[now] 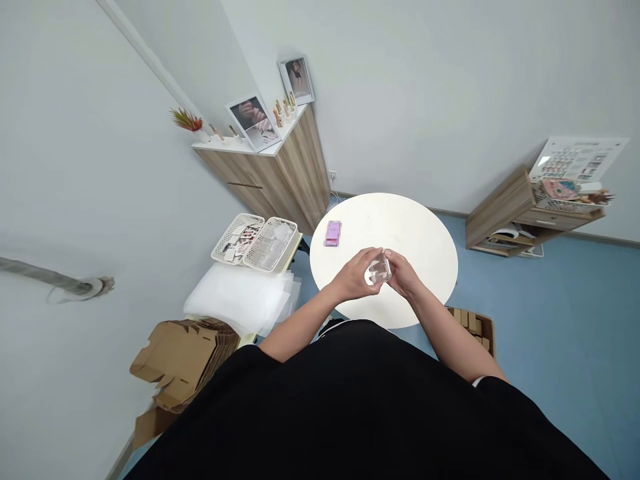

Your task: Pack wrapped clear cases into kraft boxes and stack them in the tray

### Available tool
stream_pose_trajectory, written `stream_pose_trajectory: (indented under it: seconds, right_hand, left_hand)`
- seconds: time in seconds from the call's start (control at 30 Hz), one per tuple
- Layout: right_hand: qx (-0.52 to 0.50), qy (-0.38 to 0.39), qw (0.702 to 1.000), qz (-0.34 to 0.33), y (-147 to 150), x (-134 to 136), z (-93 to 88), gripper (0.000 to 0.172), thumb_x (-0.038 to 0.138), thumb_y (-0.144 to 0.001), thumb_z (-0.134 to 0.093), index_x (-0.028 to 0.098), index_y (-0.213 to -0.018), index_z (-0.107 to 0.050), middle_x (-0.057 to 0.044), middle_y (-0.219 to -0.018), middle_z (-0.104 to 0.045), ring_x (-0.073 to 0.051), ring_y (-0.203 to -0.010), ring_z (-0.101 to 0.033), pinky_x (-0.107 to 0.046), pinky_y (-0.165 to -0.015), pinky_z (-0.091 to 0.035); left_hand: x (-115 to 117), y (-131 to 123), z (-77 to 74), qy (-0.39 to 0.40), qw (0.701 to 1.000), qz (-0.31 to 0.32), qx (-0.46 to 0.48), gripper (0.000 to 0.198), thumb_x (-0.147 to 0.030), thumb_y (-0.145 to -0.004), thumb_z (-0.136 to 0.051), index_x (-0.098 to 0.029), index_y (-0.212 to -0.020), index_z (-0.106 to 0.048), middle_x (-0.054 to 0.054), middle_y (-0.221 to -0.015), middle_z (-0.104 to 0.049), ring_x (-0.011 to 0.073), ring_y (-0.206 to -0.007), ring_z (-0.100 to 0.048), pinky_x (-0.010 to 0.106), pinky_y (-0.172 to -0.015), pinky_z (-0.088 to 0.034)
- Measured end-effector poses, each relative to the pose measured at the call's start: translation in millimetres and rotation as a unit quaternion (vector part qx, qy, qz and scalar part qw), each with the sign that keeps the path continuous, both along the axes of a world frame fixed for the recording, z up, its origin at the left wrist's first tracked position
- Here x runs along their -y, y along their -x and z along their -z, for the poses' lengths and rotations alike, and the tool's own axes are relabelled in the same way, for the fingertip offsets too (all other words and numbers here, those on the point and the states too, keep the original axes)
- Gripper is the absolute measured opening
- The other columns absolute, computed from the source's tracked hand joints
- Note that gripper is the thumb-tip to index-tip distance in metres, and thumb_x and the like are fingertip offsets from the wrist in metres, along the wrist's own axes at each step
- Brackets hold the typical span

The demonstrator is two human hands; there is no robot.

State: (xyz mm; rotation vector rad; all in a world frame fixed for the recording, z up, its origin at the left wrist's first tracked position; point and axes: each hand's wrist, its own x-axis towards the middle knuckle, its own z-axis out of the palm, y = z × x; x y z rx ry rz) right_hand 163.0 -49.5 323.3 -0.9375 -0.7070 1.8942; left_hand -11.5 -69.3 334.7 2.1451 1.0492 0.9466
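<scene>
From the head view, your left hand (356, 275) and right hand (403, 275) meet above the round white counter (400, 223), just below its middle. The fingers (371, 257) of both hands are curled and clamped on a small clear plastic box (379, 270), held between your palms clear of the counter top. A pink packet (333, 233) lies on the counter at your 11 o'clock, well apart from your hands.

At 10 o'clock, two white plastic baskets (255, 243) hold papers and clear items, with a pile of white foam sheets (235, 300) at 9 o'clock. Flattened cardboard boxes (180, 353) are stacked at 8 o'clock. A carton of small cardboard boxes (473, 330) sits at 4 o'clock, just beside the counter's edge and near your right forearm.

Beyond the counter at 11 o'clock stands a wooden cabinet (295, 173) with framed photos (253, 123) on top. A wooden shelf unit (520, 213) stands at 2 o'clock on the blue floor (560, 320).
</scene>
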Motion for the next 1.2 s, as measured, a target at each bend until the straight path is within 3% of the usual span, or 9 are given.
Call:
stream_pose_trajectory:
  seconds: [0.23, 0.37, 0.53, 0.7, 0.8, 0.9, 0.97, 1.07, 1.2]
  right_hand:
    - [0.043, -0.049, 0.998, -0.018, -8.0, 6.9, -5.5, 0.041, 0.056, -0.073, -0.085, 0.024, -0.096, -0.075, -0.006, -0.1, -0.073, -0.026, -0.093, -0.068, -0.044, -0.079, -0.062]
    - [0.092, -0.137, 0.986, -0.028, -22.8, 8.7, -19.8, 0.069, 0.051, -0.064, -0.094, 0.035, -0.127, -0.071, -0.007, -0.14, -0.065, -0.032, -0.126, -0.062, -0.046, -0.1, -0.055]
    - [0.14, -0.232, 0.955, -0.121, -30.0, 17.3, -38.8, 0.084, 0.04, -0.063, -0.097, 0.035, -0.141, -0.064, -0.009, -0.143, -0.062, -0.034, -0.132, -0.058, -0.05, -0.106, -0.053]
    - [0.221, -0.331, 0.914, -0.073, -29.7, 23.0, -43.0, 0.082, 0.045, -0.066, -0.096, 0.035, -0.141, -0.063, -0.009, -0.148, -0.055, -0.034, -0.14, -0.051, -0.052, -0.114, -0.048]
    - [0.279, -0.375, 0.881, -0.068, -32.1, 22.9, -43.1, 0.085, 0.049, -0.068, -0.094, 0.037, -0.144, -0.059, -0.009, -0.149, -0.054, -0.034, -0.143, -0.048, -0.056, -0.118, -0.044]
    - [0.318, -0.395, 0.859, -0.075, -32.4, 23.1, -42.5, 0.086, 0.054, -0.071, -0.091, 0.038, -0.148, -0.056, -0.009, -0.151, -0.054, -0.036, -0.145, -0.045, -0.06, -0.121, -0.037]
    - [0.315, -0.387, 0.862, -0.09, -30.9, 23.1, -41.1, 0.092, 0.058, -0.07, -0.091, 0.039, -0.151, -0.052, -0.009, -0.159, -0.047, -0.036, -0.15, -0.04, -0.061, -0.122, -0.035]
    - [0.258, -0.326, 0.903, -0.109, -27.0, 21.7, -38.8, 0.093, 0.064, -0.078, -0.083, 0.041, -0.158, -0.043, -0.007, -0.167, -0.037, -0.037, -0.151, -0.04, -0.06, -0.118, -0.042]
    - [0.19, -0.219, 0.95, -0.112, -21.4, 17.9, -37.7, 0.08, 0.059, -0.085, -0.077, 0.033, -0.156, -0.05, -0.012, -0.154, -0.056, -0.037, -0.133, -0.061, -0.057, -0.106, -0.053]
  left_hand:
    - [8.3, 3.2, 4.2, -0.04, 0.999, 0.013, -0.024, 0.088, -0.021, -0.078, -0.073, -0.023, -0.158, -0.038, 0.016, -0.15, -0.052, 0.0337, -0.142, -0.051, 0.05, -0.118, -0.048]
    - [0.4, 17.6, 8.4, -0.052, 0.996, 0.056, -0.036, 0.082, -0.024, -0.082, -0.073, -0.026, -0.156, -0.04, 0.016, -0.15, -0.054, 0.0349, -0.149, -0.044, 0.06, -0.124, -0.035]
    - [-4.8, 29.0, 11.6, -0.014, 0.996, 0.084, -0.023, 0.065, -0.03, -0.084, -0.076, -0.039, -0.144, -0.052, 0.008, -0.137, -0.064, 0.0323, -0.149, -0.045, 0.066, -0.125, -0.022]
    - [7.9, 23.8, -1.7, 0.136, 0.984, 0.016, 0.118, 0.087, -0.05, -0.079, -0.082, -0.037, -0.155, -0.043, 0.014, -0.16, -0.042, 0.0415, -0.154, -0.033, 0.065, -0.12, -0.032]
    - [12.6, 16.0, -14.9, 0.307, 0.92, 0.03, 0.24, 0.085, -0.056, -0.086, -0.074, -0.037, -0.16, -0.036, 0.015, -0.157, -0.044, 0.0374, -0.137, -0.055, 0.059, -0.109, -0.047]
    - [10.1, 8.3, -23.0, 0.406, 0.865, 0.019, 0.293, 0.083, -0.052, -0.082, -0.081, -0.034, -0.154, -0.045, 0.015, -0.146, -0.053, 0.028, -0.113, -0.067, 0.05, -0.097, -0.056]
    - [7.1, 5.1, -24.9, 0.415, 0.857, -0.006, 0.307, 0.084, -0.046, -0.076, -0.088, -0.031, -0.149, -0.05, 0.014, -0.141, -0.055, 0.0242, -0.106, -0.068, 0.047, -0.093, -0.057]
    - [5.1, 2.3, -25.9, 0.397, 0.864, -0.037, 0.309, 0.087, -0.039, -0.071, -0.091, -0.03, -0.147, -0.05, 0.013, -0.138, -0.057, 0.0232, -0.105, -0.068, 0.043, -0.091, -0.058]
    - [7.4, -2.1, -28.3, 0.378, 0.876, -0.073, 0.29, 0.093, -0.034, -0.068, -0.094, -0.029, -0.149, -0.047, 0.015, -0.136, -0.058, 0.0267, -0.111, -0.066, 0.041, -0.087, -0.059]
